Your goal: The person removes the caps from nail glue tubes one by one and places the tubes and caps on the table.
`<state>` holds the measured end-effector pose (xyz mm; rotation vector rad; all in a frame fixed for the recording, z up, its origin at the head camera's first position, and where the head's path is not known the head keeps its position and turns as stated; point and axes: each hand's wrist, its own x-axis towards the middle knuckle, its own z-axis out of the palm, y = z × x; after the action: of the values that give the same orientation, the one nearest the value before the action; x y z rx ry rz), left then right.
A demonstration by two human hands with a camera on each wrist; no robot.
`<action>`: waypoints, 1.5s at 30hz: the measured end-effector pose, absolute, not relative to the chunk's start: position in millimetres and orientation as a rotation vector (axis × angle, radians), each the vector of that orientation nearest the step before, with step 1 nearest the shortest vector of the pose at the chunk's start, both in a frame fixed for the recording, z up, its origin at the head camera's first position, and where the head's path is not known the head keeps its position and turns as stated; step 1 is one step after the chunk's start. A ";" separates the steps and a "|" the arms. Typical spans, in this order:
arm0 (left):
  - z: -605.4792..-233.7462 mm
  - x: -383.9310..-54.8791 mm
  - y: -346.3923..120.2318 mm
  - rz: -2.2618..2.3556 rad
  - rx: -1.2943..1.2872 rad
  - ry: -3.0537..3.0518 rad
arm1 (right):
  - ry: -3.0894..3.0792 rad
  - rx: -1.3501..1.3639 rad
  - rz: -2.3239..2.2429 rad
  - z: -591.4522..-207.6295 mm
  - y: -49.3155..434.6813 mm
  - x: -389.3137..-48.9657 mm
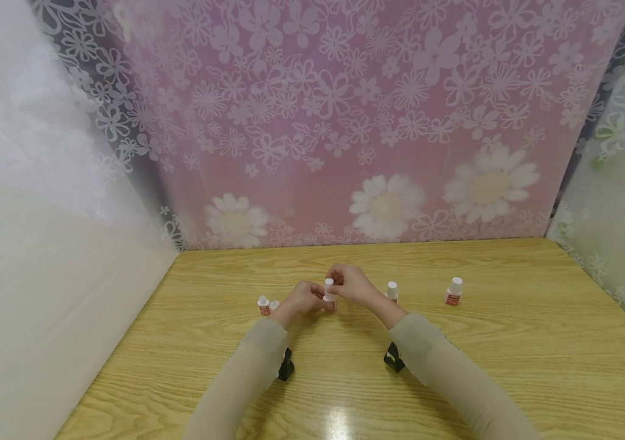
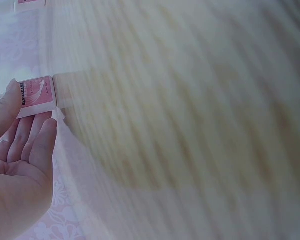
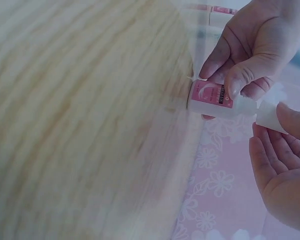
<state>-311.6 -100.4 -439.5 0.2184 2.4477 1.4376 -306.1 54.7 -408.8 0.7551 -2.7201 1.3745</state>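
Note:
A small white bottle (image 1: 331,304) with a pink-red label stands on the table in front of me. My left hand (image 1: 305,297) grips its body between thumb and fingers, clearest in the right wrist view, where the label (image 3: 207,93) faces the camera. Above it, my right hand (image 1: 352,285) pinches the white cap (image 3: 271,118) between thumb and fingers at the top of the bottle. Whether the cap is seated or loose, I cannot tell. In the left wrist view the left thumb lies against the labelled bottle (image 2: 37,95), whose top is out of frame.
Two similar bottles stand left of the hands: one with a short top (image 1: 264,306), another bottle (image 1: 274,305) partly behind the left arm. To the right are a capped bottle (image 1: 391,290), partly hidden by the right arm, and a farther capped bottle (image 1: 454,292). Flowered curtains (image 1: 312,122) enclose the wooden table (image 1: 510,342).

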 end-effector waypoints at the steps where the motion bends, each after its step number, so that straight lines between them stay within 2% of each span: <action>1: -439.9 -311.7 -100.6 1.434 0.229 2.456 | -2.714 0.753 1.369 -408.8 54.7 -306.3; 17: -439.4 -311.2 -98.6 1.428 0.248 2.461 | -2.643 0.672 1.372 -396.2 55.5 -302.7; 45: -444.2 -315.8 -100.1 1.437 0.261 2.480 | -2.600 0.747 1.345 -391.7 57.3 -302.9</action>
<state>-315.8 -100.1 -444.2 0.2609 2.4798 1.4373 -302.9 57.3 -391.7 0.7466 -2.5998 1.3453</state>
